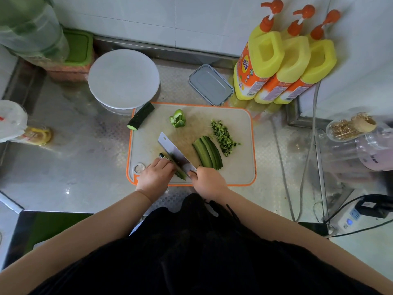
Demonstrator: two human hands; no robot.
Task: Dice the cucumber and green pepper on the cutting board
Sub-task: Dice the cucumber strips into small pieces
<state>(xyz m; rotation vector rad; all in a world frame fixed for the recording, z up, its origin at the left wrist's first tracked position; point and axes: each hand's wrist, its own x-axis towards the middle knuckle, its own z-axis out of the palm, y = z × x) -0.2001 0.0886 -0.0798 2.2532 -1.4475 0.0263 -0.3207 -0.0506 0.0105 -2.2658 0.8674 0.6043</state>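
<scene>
Three yellow bottles (285, 67) stand behind the cutting board (240, 124).

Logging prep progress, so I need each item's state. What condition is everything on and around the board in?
Orange-rimmed cutting board: flat on the counter.
Steel cleaver: gripped by right hand, blade on cucumber.
Cucumber strip being cut: steadied under left hand.
Sliced cucumber strips: stacked, undiced.
Diced cucumber pile: finished.
Green pepper piece: uncut.
Cucumber chunk: whole, overhanging the board's edge.
Grey lidded container: closed.
</scene>
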